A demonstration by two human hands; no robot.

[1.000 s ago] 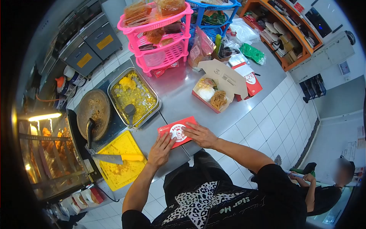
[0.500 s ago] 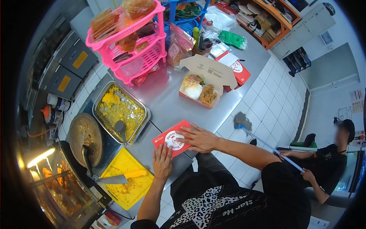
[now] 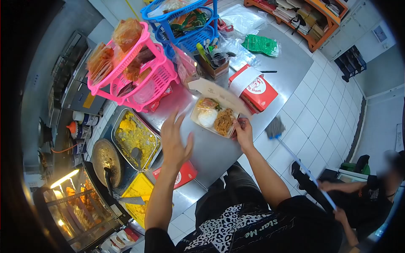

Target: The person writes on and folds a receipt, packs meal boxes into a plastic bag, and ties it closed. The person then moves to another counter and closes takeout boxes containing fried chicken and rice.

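My right hand (image 3: pixel 243 133) grips the near right corner of an open cardboard meal box (image 3: pixel 201 121). Inside the box lie white rice (image 3: pixel 207 117), a piece of fried chicken (image 3: pixel 224 121) and something in clear wrap with a green bit; its lid stands raised at the back. My left hand (image 3: pixel 173 137) hovers over the steel table with fingers spread, left of the box and holding nothing. Below that hand, partly hidden by my forearm, sits a closed red box (image 3: pixel 184 175) with a white round logo.
At left are a tray of yellow food (image 3: pixel 137 139), a round board (image 3: pixel 105 157), a knife (image 3: pixel 133 200) on a yellow cutting board (image 3: pixel 141 187), and a lit display case. Behind stand pink baskets (image 3: pixel 156 88) and red boxes (image 3: pixel 261 97). A person mops (image 3: pixel 276 127) at right.
Both hands have left the closed red box. My right hand has moved to the open meal box and taken its corner; my left has lifted and opened. The view has shifted.
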